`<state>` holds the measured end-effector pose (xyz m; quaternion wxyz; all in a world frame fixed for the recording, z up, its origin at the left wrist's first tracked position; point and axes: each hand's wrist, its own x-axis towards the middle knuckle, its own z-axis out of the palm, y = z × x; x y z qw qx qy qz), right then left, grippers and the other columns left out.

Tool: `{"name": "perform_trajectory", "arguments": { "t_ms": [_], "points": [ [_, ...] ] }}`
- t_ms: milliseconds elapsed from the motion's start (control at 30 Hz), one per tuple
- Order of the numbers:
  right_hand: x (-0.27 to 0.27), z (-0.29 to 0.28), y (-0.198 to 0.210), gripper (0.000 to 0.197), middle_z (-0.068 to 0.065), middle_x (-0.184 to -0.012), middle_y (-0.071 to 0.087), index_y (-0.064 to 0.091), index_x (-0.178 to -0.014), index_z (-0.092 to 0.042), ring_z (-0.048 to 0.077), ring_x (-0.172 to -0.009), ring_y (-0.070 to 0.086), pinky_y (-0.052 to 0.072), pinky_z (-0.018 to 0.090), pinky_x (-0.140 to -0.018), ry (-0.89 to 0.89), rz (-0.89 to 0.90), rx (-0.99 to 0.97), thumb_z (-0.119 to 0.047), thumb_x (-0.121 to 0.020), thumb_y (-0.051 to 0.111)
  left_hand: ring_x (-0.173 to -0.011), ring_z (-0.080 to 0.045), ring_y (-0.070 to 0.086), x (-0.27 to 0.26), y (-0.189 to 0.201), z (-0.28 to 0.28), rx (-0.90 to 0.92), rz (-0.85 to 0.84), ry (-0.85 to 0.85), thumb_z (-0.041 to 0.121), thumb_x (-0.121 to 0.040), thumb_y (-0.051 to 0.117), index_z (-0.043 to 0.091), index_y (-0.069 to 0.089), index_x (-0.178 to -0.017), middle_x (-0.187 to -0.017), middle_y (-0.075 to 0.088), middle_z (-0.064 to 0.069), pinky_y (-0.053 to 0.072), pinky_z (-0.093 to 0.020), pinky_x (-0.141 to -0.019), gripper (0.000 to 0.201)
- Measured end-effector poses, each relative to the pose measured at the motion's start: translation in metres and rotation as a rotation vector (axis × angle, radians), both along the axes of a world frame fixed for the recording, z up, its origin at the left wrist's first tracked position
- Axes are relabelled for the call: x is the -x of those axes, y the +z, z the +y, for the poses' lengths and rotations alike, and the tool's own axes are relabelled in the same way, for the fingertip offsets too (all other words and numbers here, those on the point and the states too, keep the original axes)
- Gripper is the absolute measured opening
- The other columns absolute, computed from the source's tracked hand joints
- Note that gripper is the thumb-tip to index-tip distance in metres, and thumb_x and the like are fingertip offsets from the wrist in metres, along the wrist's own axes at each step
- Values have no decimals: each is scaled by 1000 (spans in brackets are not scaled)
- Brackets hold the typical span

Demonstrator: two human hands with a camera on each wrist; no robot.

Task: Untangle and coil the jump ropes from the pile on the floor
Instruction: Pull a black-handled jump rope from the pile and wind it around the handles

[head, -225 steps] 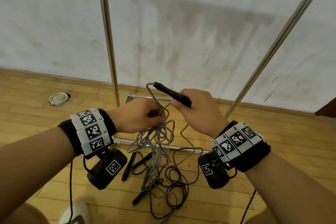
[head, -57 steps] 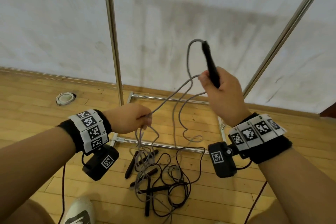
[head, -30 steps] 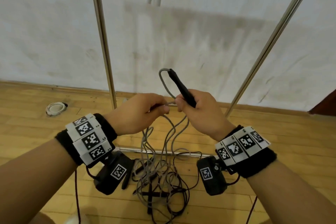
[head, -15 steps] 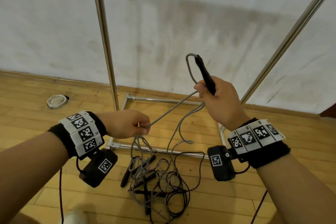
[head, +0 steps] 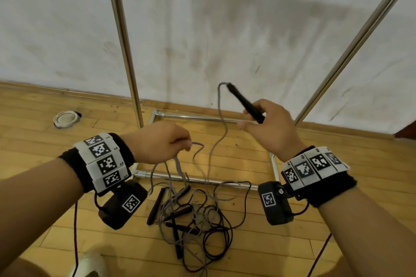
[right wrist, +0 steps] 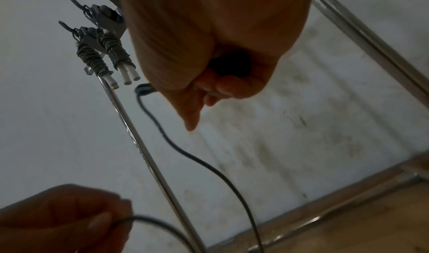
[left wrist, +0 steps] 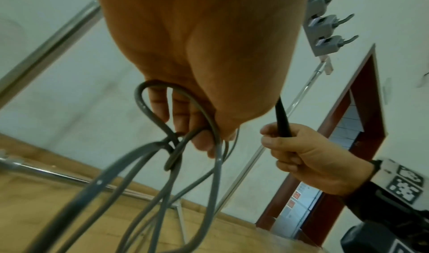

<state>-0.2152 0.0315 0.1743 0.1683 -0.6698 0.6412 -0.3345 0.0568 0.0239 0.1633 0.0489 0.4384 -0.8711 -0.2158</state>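
Observation:
My right hand (head: pixel 258 117) grips a black jump-rope handle (head: pixel 244 102) that points up and to the left. From its tip a grey cord (head: pixel 221 117) arcs down toward the floor. My left hand (head: pixel 177 141) pinches loops of the same grey cord (left wrist: pixel 162 143), which hang from my fingers (left wrist: pixel 181 113). Below both hands lies the tangled pile (head: pixel 193 216) of grey and dark cords with several black handles on the wooden floor. In the left wrist view my right hand (left wrist: pixel 290 146) holds the handle (left wrist: pixel 282 117) upright.
A metal rack stands ahead, with a left pole (head: pixel 125 51), a slanted right pole (head: pixel 351 51) and base bars (head: pixel 195 117) on the floor. Coiled ropes with white handles (right wrist: pixel 113 55) hang from its hooks. A white coil (head: pixel 65 118) lies at far left. My shoe (head: pixel 87 265) is near the pile.
My right hand has come down and nearer with the handle, slackening the cord. My left hand stays low and keeps its pinch on the grey loops.

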Motion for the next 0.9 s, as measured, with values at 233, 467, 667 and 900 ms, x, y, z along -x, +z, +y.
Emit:
{"name": "perform_trajectory", "arguments": {
  "t_ms": [233,467,667,900],
  "points": [
    [-42,19,-10,7,-16,-83,68,71,-91,-35,0,-78,62,47,22,-70,343,-124,-59,-36,-84,72,-60,-5,57,16,21,14,81,238,1,29,-101,45,23,60,-87,-62,58,6,43,-17,-55,21],
    [-52,19,-9,17,-11,-60,51,67,-84,-22,5,-53,45,40,29,-56,369,-50,-43,-37,-91,65,-72,-1,61,4,16,9,-39,113,-63,33,-96,57,26,61,-87,-76,67,10,47,-18,-64,12],
    [-53,17,2,23,-10,-57,48,67,-82,-14,4,-49,41,32,18,-48,335,-106,74,-35,-91,66,-81,12,49,-4,-5,3,3,24,-69,29,-90,65,38,60,-84,-85,58,19,35,-9,-62,12],
    [-30,5,24,20,-11,-57,53,69,-83,-27,11,-51,45,41,29,-51,153,-419,169,-47,-82,65,-95,-10,58,-28,-28,-5,-53,-157,57,30,-96,59,26,70,-99,-99,65,12,43,-25,-79,12]
  ]
}}
